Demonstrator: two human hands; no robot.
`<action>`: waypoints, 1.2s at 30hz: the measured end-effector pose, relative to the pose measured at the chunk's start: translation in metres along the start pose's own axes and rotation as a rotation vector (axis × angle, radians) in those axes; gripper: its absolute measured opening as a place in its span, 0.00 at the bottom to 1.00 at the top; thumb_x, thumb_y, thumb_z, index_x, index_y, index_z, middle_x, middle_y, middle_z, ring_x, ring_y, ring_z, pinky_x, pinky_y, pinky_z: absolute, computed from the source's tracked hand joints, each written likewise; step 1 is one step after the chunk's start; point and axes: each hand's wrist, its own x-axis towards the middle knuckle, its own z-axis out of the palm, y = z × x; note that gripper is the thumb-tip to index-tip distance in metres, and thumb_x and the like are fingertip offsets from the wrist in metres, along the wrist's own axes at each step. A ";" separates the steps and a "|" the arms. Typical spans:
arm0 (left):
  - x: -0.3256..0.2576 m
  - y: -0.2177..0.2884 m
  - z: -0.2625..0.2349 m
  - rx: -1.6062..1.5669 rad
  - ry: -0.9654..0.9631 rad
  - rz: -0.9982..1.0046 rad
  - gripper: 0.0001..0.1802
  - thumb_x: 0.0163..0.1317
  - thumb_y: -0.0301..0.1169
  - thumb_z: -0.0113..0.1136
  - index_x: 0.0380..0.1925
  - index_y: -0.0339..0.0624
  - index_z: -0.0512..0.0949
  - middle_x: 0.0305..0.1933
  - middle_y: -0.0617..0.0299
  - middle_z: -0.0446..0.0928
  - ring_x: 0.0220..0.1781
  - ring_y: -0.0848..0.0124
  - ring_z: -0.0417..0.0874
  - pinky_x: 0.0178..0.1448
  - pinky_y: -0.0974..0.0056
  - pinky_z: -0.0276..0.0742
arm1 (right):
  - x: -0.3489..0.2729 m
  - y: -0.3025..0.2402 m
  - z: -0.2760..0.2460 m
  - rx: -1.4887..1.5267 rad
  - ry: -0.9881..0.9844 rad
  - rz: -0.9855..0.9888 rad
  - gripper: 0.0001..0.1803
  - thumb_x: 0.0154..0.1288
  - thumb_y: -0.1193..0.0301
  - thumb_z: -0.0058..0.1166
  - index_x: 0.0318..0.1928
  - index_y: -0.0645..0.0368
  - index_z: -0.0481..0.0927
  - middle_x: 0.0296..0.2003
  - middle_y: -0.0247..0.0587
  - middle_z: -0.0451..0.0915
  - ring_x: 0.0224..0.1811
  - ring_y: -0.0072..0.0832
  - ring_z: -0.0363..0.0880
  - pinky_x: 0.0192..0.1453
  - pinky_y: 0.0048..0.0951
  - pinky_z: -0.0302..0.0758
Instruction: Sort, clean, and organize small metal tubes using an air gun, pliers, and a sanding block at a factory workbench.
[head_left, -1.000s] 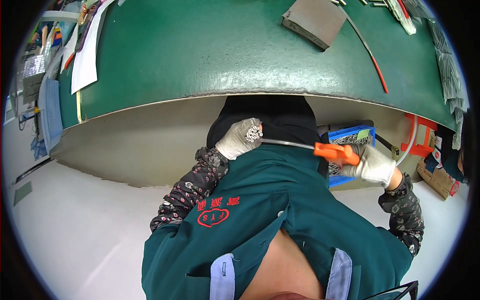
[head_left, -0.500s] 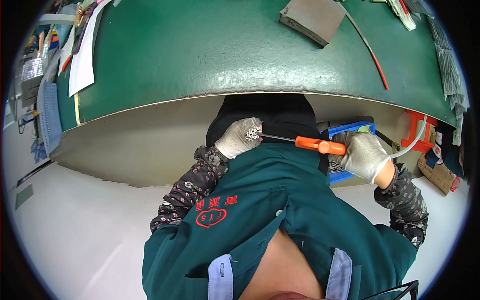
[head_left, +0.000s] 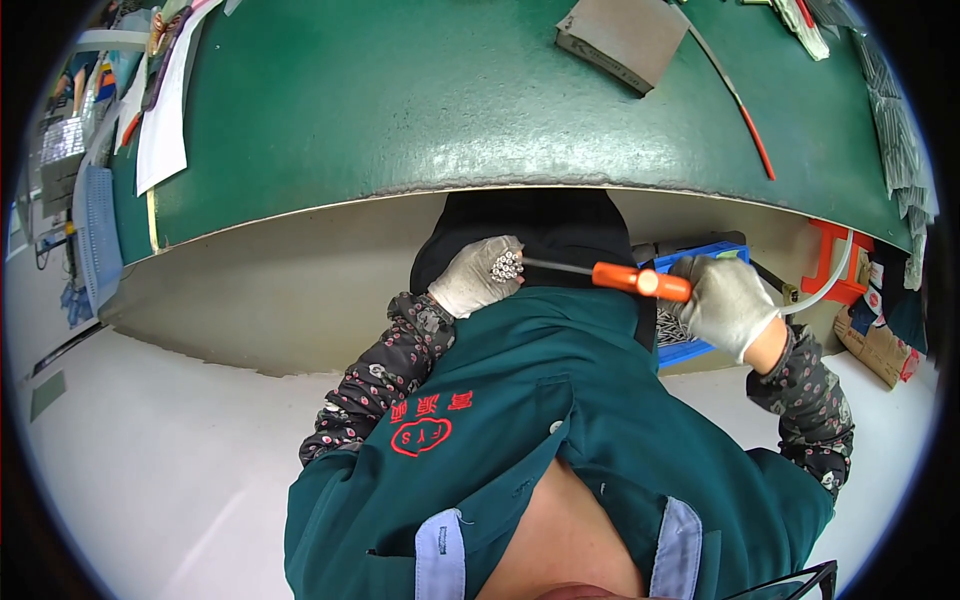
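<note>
Metal tube bundle [head_left: 507, 267], clasped in left hand [head_left: 474, 281], ends exposed | orange air gun [head_left: 640, 281], gripped by right hand [head_left: 725, 300], nozzle [head_left: 560, 267] aimed toward bundle | blue crate [head_left: 684, 353], partly covered by right grip | green table [head_left: 400, 100], set beyond both grips

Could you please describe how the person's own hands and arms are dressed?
The left hand and right hand wear off-white, greyish-smudged work gloves. Dark floral oversleeves with pink and pale blossoms cover the forearms, gathered near the wrists; a bare strip shows at the right wrist. Above them is a dark green work jacket.
</note>
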 end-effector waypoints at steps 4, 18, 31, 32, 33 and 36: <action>-0.001 0.002 0.002 -0.189 0.004 -0.108 0.16 0.50 0.14 0.61 0.38 0.39 0.72 0.36 0.69 0.70 0.37 0.81 0.74 0.44 0.73 0.77 | 0.002 -0.004 -0.004 0.033 -0.020 0.019 0.14 0.53 0.61 0.60 0.35 0.59 0.80 0.25 0.51 0.79 0.30 0.47 0.79 0.36 0.43 0.74; 0.001 0.013 0.002 -0.186 0.037 -0.199 0.14 0.49 0.13 0.60 0.35 0.40 0.72 0.32 0.69 0.71 0.33 0.80 0.74 0.43 0.73 0.77 | 0.001 -0.001 0.001 0.037 0.033 -0.034 0.15 0.54 0.61 0.59 0.35 0.60 0.79 0.24 0.51 0.79 0.29 0.48 0.79 0.34 0.43 0.74; 0.001 0.008 -0.002 0.029 -0.006 -0.046 0.17 0.49 0.14 0.62 0.39 0.39 0.72 0.34 0.68 0.71 0.37 0.80 0.76 0.45 0.73 0.78 | 0.001 -0.002 0.002 0.032 0.010 -0.028 0.15 0.53 0.61 0.59 0.35 0.59 0.79 0.24 0.50 0.79 0.29 0.47 0.79 0.33 0.42 0.74; 0.001 0.009 -0.003 0.253 -0.036 0.031 0.18 0.49 0.14 0.63 0.40 0.39 0.72 0.34 0.68 0.72 0.38 0.80 0.76 0.45 0.73 0.78 | 0.000 -0.002 0.002 0.031 0.012 -0.028 0.15 0.53 0.61 0.59 0.35 0.59 0.79 0.24 0.50 0.79 0.29 0.47 0.79 0.33 0.42 0.74; 0.001 0.008 -0.002 0.252 -0.038 0.030 0.18 0.49 0.14 0.63 0.40 0.39 0.72 0.34 0.68 0.72 0.38 0.80 0.76 0.45 0.73 0.78 | -0.001 -0.001 0.001 0.021 -0.004 -0.009 0.14 0.53 0.61 0.59 0.35 0.58 0.79 0.24 0.50 0.79 0.29 0.47 0.79 0.34 0.42 0.74; -0.002 0.006 0.004 -0.249 0.049 -0.154 0.18 0.49 0.15 0.63 0.40 0.38 0.72 0.33 0.68 0.72 0.36 0.79 0.76 0.44 0.73 0.78 | -0.003 -0.001 0.001 0.033 0.003 0.013 0.14 0.53 0.61 0.58 0.34 0.58 0.79 0.25 0.50 0.79 0.30 0.46 0.79 0.35 0.42 0.74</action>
